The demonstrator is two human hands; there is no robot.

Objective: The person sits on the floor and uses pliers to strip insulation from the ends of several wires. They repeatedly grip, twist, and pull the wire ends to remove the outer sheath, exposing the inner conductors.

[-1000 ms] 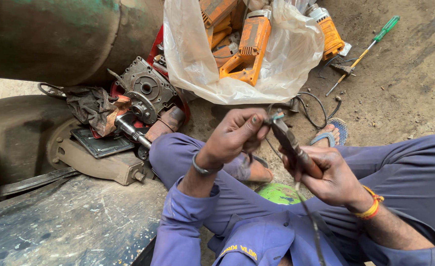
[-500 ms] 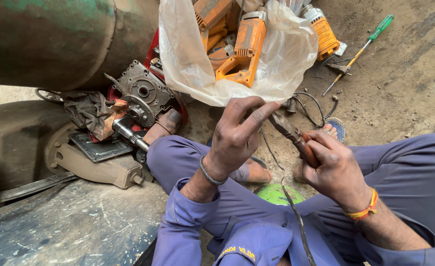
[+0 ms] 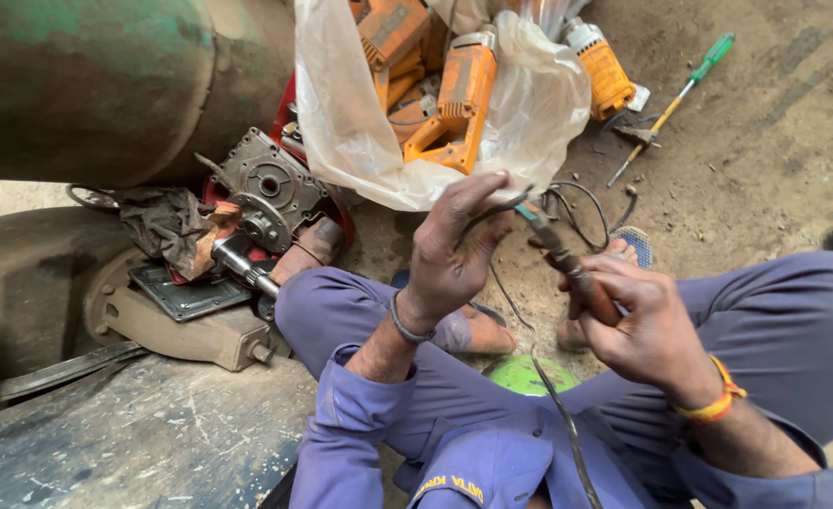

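While the right hand point(image 3: 647, 325) clenches a soldering iron point(image 3: 567, 267), the left hand's point(image 3: 454, 250) grip pinches a black wire point(image 3: 492, 209)

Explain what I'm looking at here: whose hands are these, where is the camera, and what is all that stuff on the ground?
The camera sits on a person's head and looks down, so both hands are that person's own. They sit on dirt ground in blue work clothes. The right hand grips a worn tool by its handle. The left hand pinches a thin dark wire at the tool's tip. Ahead lies a clear plastic bag of orange power tools. A green-handled screwdriver lies to the right. On the left are greasy engine parts and a large green tank.
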